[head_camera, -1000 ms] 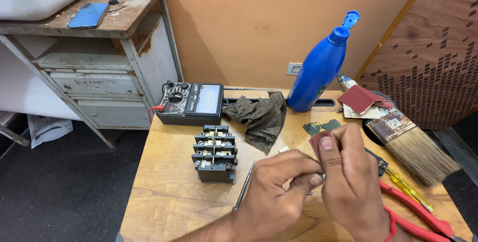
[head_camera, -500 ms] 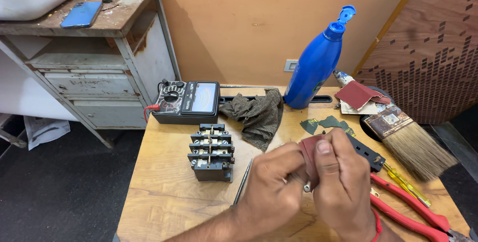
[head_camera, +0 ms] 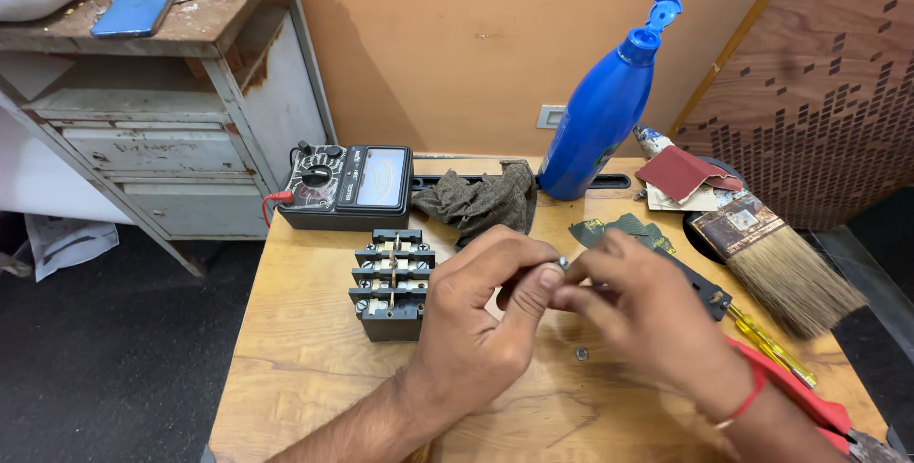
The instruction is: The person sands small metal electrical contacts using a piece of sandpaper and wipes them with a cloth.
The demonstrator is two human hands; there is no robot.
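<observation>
Fingertips of both hands meet over the middle of the wooden table, pinched shut on a small metal part, of which only a bright tip shows between them. Left hand: thumb and forefinger closed on the part from the left, remaining fingers curled. Right hand: fingers closed toward the same part from the right; a red band circles the wrist.

Small metal washer or nut: lying loose on the table just below the hands.

Grey terminal block: just beside the left hand, screws and contacts facing up.

Analogue multimeter: behind the block, near the wall edge, a red lead plugged in at its left.

Dark cloth: crumpled, right of the meter.

Blue plastic bottle: upright behind the cloth, cap flipped open.

Sandpaper, red-brown sheet: near the bottle's right; a dark green scrap sits nearer the hands.

Paintbrush: lying at the right edge, bristles toward the viewer.

Yellow-handled screwdriver and red-handled pliers: beside the right forearm.

Metal cabinet: left of the table, a blue phone on top.
</observation>
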